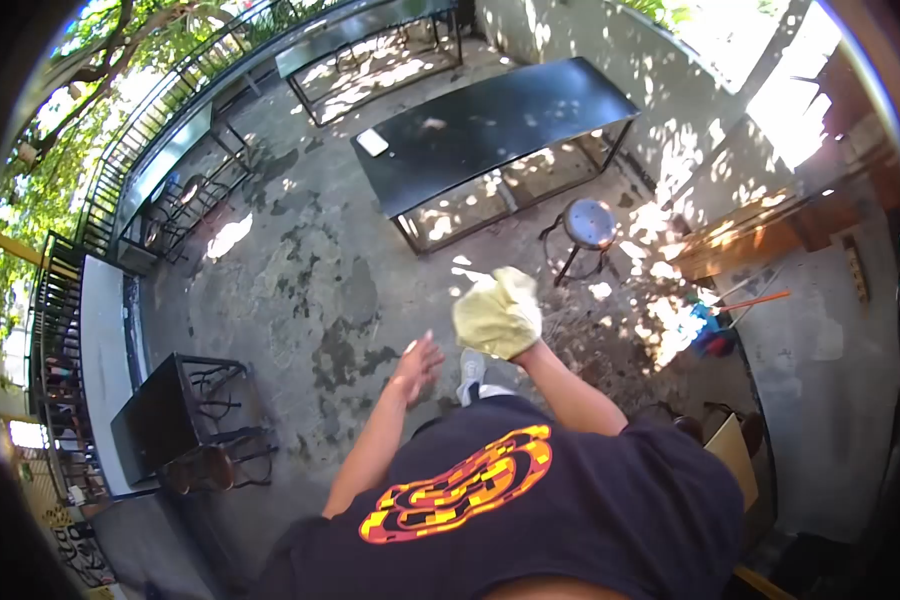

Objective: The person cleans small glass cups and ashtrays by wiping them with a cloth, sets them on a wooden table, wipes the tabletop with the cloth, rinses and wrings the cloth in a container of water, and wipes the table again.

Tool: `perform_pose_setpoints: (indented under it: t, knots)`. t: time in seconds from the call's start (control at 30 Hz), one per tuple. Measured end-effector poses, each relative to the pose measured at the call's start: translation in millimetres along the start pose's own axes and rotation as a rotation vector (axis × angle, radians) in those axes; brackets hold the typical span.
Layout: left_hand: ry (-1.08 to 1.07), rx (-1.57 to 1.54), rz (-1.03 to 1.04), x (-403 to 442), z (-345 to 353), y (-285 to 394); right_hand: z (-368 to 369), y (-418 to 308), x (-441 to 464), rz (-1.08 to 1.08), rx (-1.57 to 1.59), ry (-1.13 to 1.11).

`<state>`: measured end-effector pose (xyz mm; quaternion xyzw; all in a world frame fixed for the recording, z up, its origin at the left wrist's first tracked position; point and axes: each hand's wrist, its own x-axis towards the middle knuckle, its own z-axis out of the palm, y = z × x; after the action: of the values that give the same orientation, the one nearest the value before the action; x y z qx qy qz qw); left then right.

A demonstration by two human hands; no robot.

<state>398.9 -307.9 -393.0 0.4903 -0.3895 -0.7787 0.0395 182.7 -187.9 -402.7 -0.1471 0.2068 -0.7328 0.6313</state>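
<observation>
A pale yellow cloth [497,312] is bunched over my right hand [532,352], hiding its fingers; only the wrist and forearm show below it. To the left of the cloth, and apart from it, my left hand [418,366] is raised with its fingers apart and nothing in it. Both hands are in front of my dark shirt, above the concrete floor.
Ahead stands a long black table [490,125] with a white object [372,142] at its left end. A round stool [590,224] is near its right front. A smaller dark table [160,420] stands at left. Cleaning things [712,330] lean at right.
</observation>
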Motion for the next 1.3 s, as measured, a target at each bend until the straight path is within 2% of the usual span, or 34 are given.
perform_pose_setpoints:
  t: [0.03, 0.07, 0.1, 0.17, 0.23, 0.3, 0.33, 0.43, 0.47, 0.5, 0.53, 0.57, 0.63, 0.67, 0.77, 0.8, 0.83, 0.87, 0.93, 1.03, 1.07, 1.13, 1.2, 1.27, 1.3]
  knots:
    - [0.044, 0.017, -0.040, 5, -3, 21, 13, 1, 23, 0.143, 0.234, 0.007]
    - [-0.012, -0.017, -0.037, 29, -14, 35, 29, 8, 55, 0.233, 0.304, 0.000]
    - [-0.075, -0.060, -0.023, 59, -24, 49, 46, 13, 85, 0.298, 0.325, -0.016]
    - [-0.120, -0.338, 0.148, 90, -35, 77, 64, 23, 141, 0.427, 0.324, -0.061]
    - [0.014, -0.269, 0.236, 82, -36, 123, 50, 25, 193, 0.572, 0.266, -0.181]
    - [0.261, -0.015, 0.474, 113, -46, 137, 56, 7, 214, 0.468, 0.156, -0.024]
    - [0.311, 0.053, 0.459, 128, -48, 142, 60, 2, 222, 0.415, 0.107, 0.056]
    - [0.492, 0.310, 0.444, 186, -55, 144, 20, 1, 259, 0.486, 0.188, 0.172]
    - [0.508, 0.376, 0.411, 183, -44, 163, 4, 3, 268, 0.379, 0.195, 0.155]
    - [0.522, 0.441, 0.379, 180, -34, 185, 12, -8, 272, 0.126, -0.223, 0.104]
    - [0.455, 0.284, 0.430, 219, -49, 174, -15, -4, 280, 0.159, -0.025, 0.257]
    - [0.389, 0.291, 0.392, 239, -59, 192, -46, -4, 288, 0.184, 0.177, 0.408]
    - [0.250, 0.316, 0.306, 273, -79, 228, -49, -41, 301, 0.320, -0.044, 0.516]
    - [0.254, 0.433, 0.400, 285, -81, 254, -78, -39, 303, 0.224, -0.012, 0.690]
    - [0.079, 0.548, 0.342, 347, -106, 308, -136, -50, 326, -0.041, 0.132, 0.577]
    - [0.048, 0.535, 0.336, 350, -103, 333, -113, -67, 336, -0.075, 0.267, 0.442]
    - [-0.021, 0.475, 0.353, 359, -104, 349, -97, -78, 352, -0.093, 0.243, 0.446]
    - [-0.088, 0.412, 0.371, 368, -104, 363, -70, -97, 370, -0.059, 0.161, 0.463]
    - [-0.120, 0.357, 0.396, 373, -97, 397, -73, -107, 406, -0.120, 0.061, 0.452]
    - [-0.248, 0.250, 0.392, 405, -105, 421, -59, -129, 439, -0.030, -0.037, 0.707]
    - [-0.230, 0.259, 0.336, 415, -107, 431, -67, -133, 454, -0.056, -0.035, 0.684]
    - [-0.182, 0.271, 0.214, 430, -116, 441, -101, -133, 477, -0.094, -0.030, 0.642]
    - [0.022, 0.527, 0.140, 480, -145, 424, -140, -141, 480, 0.185, -0.526, 0.976]
    - [0.201, 0.747, 0.076, 547, -197, 372, -180, -143, 475, 0.404, -0.834, 1.263]
    - [0.273, 0.835, 0.064, 569, -218, 352, -219, -142, 469, 0.428, -0.951, 1.303]
